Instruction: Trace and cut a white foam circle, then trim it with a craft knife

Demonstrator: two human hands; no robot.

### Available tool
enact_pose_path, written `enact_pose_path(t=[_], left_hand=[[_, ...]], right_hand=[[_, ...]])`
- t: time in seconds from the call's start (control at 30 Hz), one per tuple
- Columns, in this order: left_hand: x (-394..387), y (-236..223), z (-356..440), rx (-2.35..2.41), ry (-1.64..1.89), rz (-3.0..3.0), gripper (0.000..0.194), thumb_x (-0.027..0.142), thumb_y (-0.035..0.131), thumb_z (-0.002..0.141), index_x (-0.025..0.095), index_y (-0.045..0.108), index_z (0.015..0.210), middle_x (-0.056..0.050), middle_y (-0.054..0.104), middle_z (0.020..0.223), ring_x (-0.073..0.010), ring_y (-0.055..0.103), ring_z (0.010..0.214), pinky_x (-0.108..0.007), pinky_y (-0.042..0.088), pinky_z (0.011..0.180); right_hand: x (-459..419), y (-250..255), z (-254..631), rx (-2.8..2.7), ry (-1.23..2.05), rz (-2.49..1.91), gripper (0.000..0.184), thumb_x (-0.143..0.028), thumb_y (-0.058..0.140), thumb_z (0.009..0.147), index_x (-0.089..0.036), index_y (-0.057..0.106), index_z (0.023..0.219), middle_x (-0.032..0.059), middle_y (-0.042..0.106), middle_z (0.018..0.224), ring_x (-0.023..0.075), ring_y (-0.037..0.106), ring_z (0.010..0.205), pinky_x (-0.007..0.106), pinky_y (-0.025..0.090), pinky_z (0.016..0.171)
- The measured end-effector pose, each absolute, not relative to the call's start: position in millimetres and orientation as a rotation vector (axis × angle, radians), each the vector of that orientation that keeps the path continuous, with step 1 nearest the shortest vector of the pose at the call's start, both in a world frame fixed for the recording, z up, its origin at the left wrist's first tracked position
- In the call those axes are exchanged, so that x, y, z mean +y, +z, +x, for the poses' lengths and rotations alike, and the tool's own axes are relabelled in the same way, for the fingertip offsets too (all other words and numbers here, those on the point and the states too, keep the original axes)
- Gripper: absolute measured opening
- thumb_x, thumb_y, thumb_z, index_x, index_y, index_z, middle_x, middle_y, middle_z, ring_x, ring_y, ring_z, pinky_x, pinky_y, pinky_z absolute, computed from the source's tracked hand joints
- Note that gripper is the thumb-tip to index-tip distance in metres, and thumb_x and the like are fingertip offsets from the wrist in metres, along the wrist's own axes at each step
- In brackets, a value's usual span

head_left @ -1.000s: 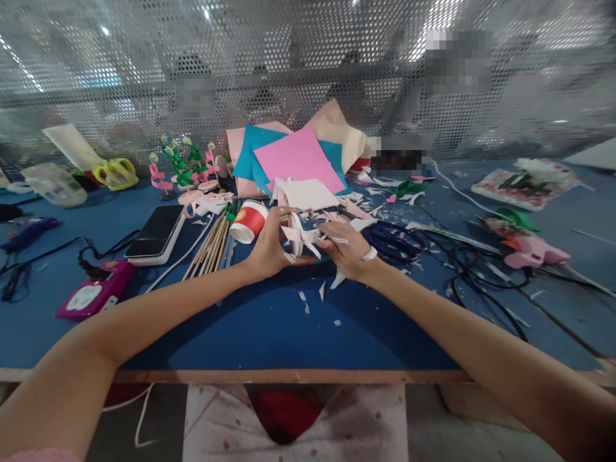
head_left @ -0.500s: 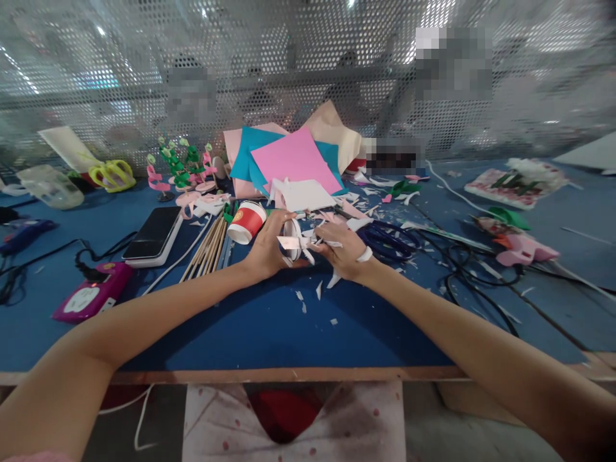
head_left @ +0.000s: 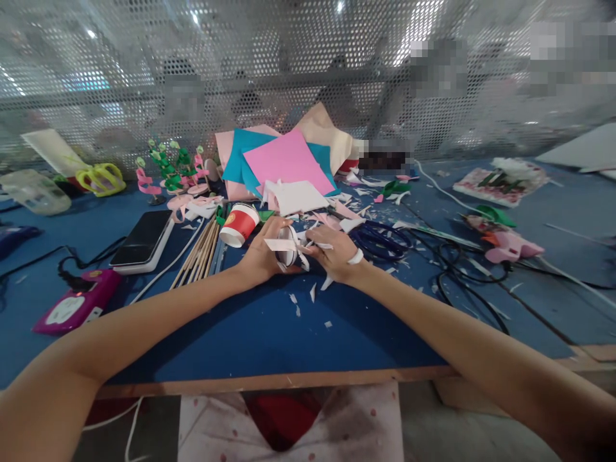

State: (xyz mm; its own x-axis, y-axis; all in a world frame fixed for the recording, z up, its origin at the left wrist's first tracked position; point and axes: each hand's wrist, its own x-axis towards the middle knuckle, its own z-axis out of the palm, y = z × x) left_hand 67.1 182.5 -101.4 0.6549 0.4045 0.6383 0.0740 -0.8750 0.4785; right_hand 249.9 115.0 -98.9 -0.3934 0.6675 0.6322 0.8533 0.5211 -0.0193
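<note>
My left hand curls around a small paper cup. The cup lies tipped, with its white rim and dark mouth toward my right hand. My right hand is closed at the rim, with white slivers showing between its fingers. From there a flat pale strip runs across the cup's mouth; whether it is paper or a blade I cannot tell. A white band circles my right wrist. Left of my left hand, a red and white paper cup leans on its side.
Wooden sticks, a black and white device and a purple power strip lie left. Behind are coloured sheets. Paper scraps litter the blue table; cables and a pink glue gun lie right.
The view has turned slightly right, so everything appears shifted left. My hands keep their hold on the cup, whose dark mouth shows more, and the pale strip sits slightly differently across it.
</note>
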Motion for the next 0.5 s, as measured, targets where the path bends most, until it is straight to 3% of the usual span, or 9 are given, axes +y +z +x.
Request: enact_pose_path(t=[0.13,0.5], left_hand=[[181.5,-99.7,67.4,0.377,1.052,2.465,0.082,0.030,0.085,0.049,0.016,0.043,0.119,-0.012,0.051,0.114,-0.0299,0.051,0.111,-0.049,0.046,0.096],[177.1,-92.2,66.2,0.334,1.120,2.312,0.074,0.040,0.085,0.050,0.018,0.050,0.111,-0.011,0.052,0.111,-0.0281,0.052,0.111,-0.047,0.046,0.094]], right_hand=[[115.3,-99.6,250.0,-2.161,-0.434,-1.184,0.061,-0.053,0.008,0.093,-0.015,0.055,0.085,0.0078,0.056,0.068,0.0184,0.050,0.065,0.029,0.036,0.060],[115.9,-98.7,248.0,-2.080,-0.372,-1.147,0.055,-0.053,0.011,0.093,-0.017,0.052,0.082,0.0077,0.056,0.069,0.0188,0.050,0.065,0.030,0.036,0.058]])
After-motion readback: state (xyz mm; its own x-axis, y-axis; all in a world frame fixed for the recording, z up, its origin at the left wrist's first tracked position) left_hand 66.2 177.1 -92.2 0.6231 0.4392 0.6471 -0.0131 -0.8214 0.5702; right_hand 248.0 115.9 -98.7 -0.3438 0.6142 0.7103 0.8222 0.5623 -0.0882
